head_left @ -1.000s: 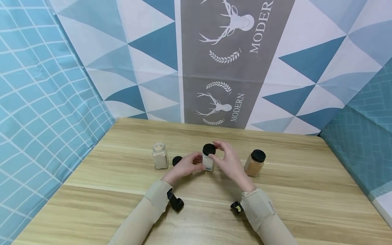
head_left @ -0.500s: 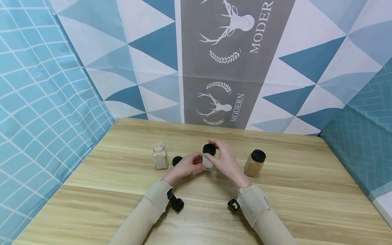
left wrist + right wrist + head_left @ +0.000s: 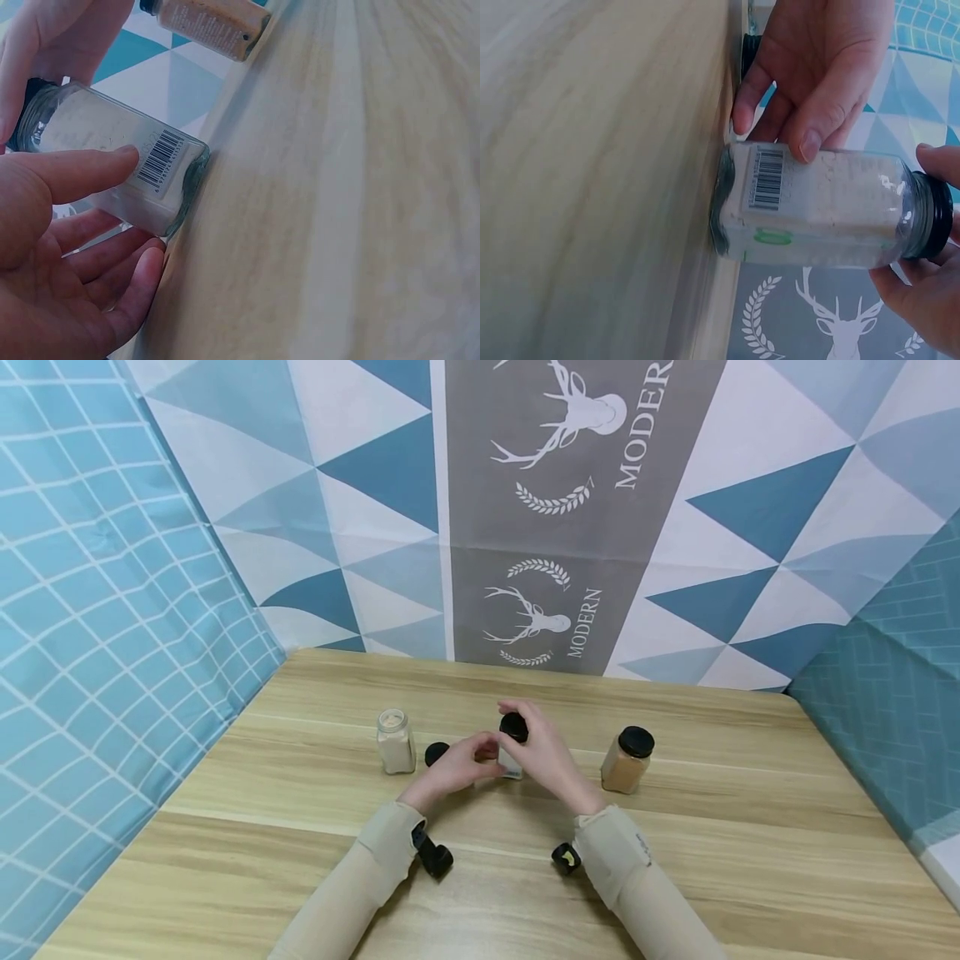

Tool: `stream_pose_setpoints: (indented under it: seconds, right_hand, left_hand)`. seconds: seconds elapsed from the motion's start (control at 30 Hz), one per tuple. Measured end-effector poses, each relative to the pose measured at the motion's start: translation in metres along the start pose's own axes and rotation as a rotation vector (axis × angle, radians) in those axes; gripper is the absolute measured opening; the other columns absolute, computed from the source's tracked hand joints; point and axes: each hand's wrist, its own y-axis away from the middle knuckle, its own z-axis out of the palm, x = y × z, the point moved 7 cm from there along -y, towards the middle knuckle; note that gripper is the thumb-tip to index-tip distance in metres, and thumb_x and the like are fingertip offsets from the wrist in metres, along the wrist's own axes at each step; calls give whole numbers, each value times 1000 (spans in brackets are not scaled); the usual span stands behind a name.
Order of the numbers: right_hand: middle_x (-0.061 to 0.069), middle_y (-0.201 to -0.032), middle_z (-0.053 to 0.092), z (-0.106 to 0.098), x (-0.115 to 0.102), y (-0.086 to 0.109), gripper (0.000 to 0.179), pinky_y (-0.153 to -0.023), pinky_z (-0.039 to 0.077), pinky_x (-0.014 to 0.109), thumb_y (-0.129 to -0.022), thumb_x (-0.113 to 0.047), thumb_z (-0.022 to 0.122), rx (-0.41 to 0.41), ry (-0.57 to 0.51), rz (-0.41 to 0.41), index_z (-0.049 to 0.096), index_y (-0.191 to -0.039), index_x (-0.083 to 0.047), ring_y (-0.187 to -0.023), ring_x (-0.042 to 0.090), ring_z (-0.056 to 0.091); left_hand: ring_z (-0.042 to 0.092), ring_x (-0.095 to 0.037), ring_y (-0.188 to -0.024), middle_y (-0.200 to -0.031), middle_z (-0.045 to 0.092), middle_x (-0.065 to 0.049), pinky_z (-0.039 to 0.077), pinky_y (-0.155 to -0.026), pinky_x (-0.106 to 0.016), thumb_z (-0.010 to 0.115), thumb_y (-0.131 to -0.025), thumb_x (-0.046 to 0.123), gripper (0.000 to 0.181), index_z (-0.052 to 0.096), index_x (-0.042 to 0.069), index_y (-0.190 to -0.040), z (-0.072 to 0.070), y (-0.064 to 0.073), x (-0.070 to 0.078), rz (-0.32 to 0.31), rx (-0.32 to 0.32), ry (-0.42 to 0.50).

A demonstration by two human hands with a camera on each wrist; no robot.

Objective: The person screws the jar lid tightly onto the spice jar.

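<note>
On my feed the left hand (image 3: 457, 767) grips the lower body of a glass jar (image 3: 832, 199), thumb beside the barcode (image 3: 160, 161), while the right hand (image 3: 546, 756) has thumb and fingers curled round its black lid (image 3: 934, 214). The jar stands upright at the middle of the worktop (image 3: 495, 910) (whether its base bears fully on the wood, I can't tell). The relation I'd judge by is the long axis: vertical, right hand nearer its top, left hand nearer its foot, so any twist would pivot on that line. A lidded tan jar (image 3: 622, 768) stands apart, to the right.
</note>
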Motion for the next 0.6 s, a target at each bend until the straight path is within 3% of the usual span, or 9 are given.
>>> stream_pose_setpoints:
  seconds: [0.2,0.4,0.6]
  right_hand:
    - [6,-122,56,-6,3,5,45,-95,42,42,-83,-24,67,-8,-14,13,52,-123,-9,-115,22,51]
    - [8,-126,54,-12,7,11,45,-95,41,44,-85,-25,64,-29,-6,40,51,-125,-9,-114,26,51]
    - [8,-124,54,-19,11,18,46,-94,42,44,-85,-24,64,-14,-2,54,51,-126,-7,-111,27,53]
  left_hand:
    - [50,-25,-115,-122,56,-9,40,-97,-43,66,-83,22,47,50,10,-126,0,2,4,-6,2,3]
    - [49,-33,-116,-123,54,-18,37,-98,-48,64,-84,13,47,47,1,-127,1,1,6,14,-6,35]
    - [51,-26,-115,-121,56,-12,39,-97,-44,65,-84,19,47,49,6,-126,1,3,6,8,2,22]
